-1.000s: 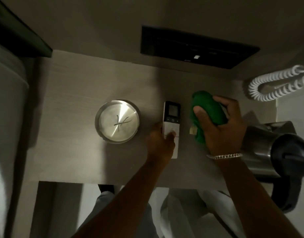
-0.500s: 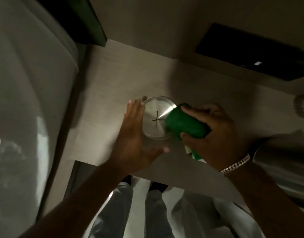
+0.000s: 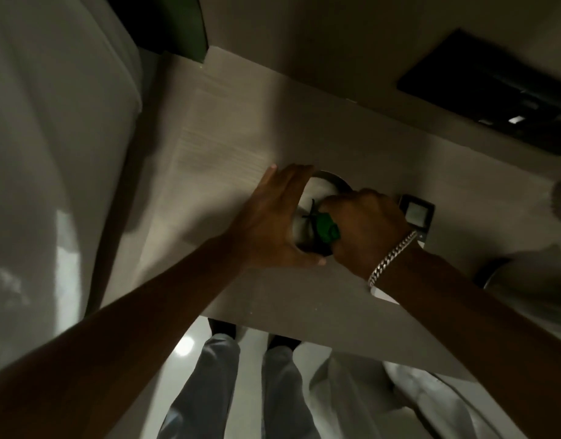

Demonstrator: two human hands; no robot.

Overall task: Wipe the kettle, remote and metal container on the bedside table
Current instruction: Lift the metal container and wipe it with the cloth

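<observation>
Clenched around a bunched green cloth [image 3: 328, 230], the right hand [image 3: 366, 231] presses the fabric down onto the top of a round metal container [image 3: 323, 189], with only a small patch of green showing between the knuckles and the metal. On the container's left side, the left hand [image 3: 269, 221] is spread wide and cupped against the rim, fingers stretched along the far-left edge and the thumb hooked around the near edge, bracing the container rather than lifting it. The container sits on a pale wood-grain bedside table [image 3: 215, 144], roughly in the middle of the tabletop, and most of its shiny lid is hidden beneath the two hands. A silver chain bracelet [image 3: 393, 259] circles the right wrist. Just to the right of the hands, partly covered by the right wrist, lies a remote [image 3: 416, 213] with a small pale screen at its far end, resting flat on the table. Further right, at the near-right edge of the view, the rounded steel body of a kettle [image 3: 526, 280] stands on the same surface, blurred and only partly in frame. A dark rectangular panel [image 3: 481, 90] is set into the wall at the far right. White bedding [image 3: 51, 153] fills the left side beside the table. Below the table's near edge, the person's light trouser legs [image 3: 215, 391] stand on a glossy pale floor. The whole scene is dim and slightly smeared by motion.
</observation>
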